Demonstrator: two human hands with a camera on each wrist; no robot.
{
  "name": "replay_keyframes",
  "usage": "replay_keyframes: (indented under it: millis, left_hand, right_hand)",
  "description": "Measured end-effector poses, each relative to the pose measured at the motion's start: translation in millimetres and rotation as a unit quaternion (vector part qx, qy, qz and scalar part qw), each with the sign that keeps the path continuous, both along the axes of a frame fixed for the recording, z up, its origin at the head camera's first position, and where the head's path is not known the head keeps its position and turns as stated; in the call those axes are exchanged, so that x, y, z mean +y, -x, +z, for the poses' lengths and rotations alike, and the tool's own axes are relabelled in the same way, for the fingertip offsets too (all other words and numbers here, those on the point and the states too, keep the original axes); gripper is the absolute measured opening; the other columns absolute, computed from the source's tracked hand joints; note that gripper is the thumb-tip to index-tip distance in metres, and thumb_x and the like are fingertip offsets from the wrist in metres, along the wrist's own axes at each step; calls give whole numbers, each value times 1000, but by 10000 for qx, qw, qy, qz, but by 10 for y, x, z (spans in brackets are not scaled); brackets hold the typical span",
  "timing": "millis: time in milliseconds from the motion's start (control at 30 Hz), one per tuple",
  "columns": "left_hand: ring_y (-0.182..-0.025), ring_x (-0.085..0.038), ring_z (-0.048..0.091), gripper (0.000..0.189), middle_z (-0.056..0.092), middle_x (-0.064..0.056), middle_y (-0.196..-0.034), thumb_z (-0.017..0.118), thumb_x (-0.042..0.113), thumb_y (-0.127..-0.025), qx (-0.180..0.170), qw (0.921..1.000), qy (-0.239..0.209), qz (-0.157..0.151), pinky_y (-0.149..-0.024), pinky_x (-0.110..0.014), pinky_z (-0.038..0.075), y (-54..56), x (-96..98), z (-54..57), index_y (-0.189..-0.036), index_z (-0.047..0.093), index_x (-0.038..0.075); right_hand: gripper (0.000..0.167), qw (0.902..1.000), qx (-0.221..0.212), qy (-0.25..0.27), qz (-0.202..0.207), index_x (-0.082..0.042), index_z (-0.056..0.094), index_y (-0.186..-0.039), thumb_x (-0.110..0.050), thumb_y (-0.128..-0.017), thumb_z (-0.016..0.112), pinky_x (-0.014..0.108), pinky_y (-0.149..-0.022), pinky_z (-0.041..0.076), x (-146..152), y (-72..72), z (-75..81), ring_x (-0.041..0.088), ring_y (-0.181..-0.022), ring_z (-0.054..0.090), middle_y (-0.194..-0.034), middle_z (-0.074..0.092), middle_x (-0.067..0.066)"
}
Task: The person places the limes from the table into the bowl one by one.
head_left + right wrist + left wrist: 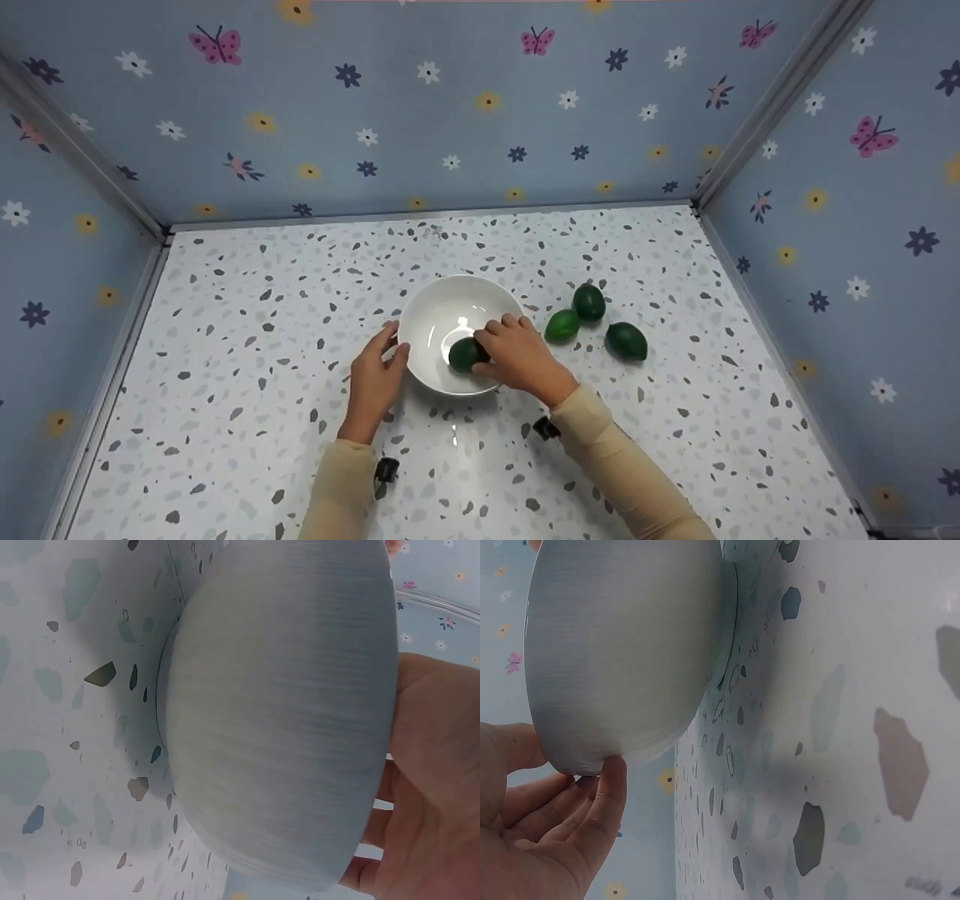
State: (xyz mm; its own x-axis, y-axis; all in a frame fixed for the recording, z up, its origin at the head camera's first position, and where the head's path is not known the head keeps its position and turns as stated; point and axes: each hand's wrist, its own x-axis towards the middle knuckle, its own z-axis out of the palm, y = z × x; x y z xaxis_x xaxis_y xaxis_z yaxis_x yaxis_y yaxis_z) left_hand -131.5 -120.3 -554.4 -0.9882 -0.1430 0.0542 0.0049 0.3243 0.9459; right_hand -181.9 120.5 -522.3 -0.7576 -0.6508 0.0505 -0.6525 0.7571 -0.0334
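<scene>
A white bowl (427, 330) stands on the speckled table. My left hand (375, 379) holds its left side, thumb and fingertips against the rim and outer wall. In the left wrist view, that hand's fingers (609, 799) touch the bowl (622, 652). My right hand (521, 356) reaches over the right rim and grips a dark green lime (465, 355) inside the bowl. From the right wrist, the bowl (277, 712) hides the lime, and the right hand (435, 772) shows beyond the rim.
Right of the bowl lie a brighter green lime (562, 326) and two dark green limes, one behind it (589, 302) and one farther right (627, 341). Blue flowered walls (427, 112) enclose the table (247, 337) at the back and both sides.
</scene>
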Motion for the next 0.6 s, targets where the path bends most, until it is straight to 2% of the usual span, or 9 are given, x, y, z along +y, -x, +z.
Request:
replay_keyframes:
  millis: [367,600]
  left_hand:
    - [-132,-30,51,45,46,-19,-149,59,12,-102,13,10000,-21,-14,-102,-27,51,11,5,5,-145,49,-1]
    - [-132,-30,50,47,46,-18,-149,60,12,-102,17,9999,-107,-13,-103,-30,51,1,1,-20,-145,48,-1]
  right_hand:
    - [41,9981,27,590,-168,-13,69,-122,-40,-91,73,40,-76,48,175,-48,138,26,-96,54,-111,67,4]
    - [41,9956,295,848,-276,-10,69,-122,-36,-91,76,42,-76,47,355,-119,206,29,-96,56,-111,67,6]
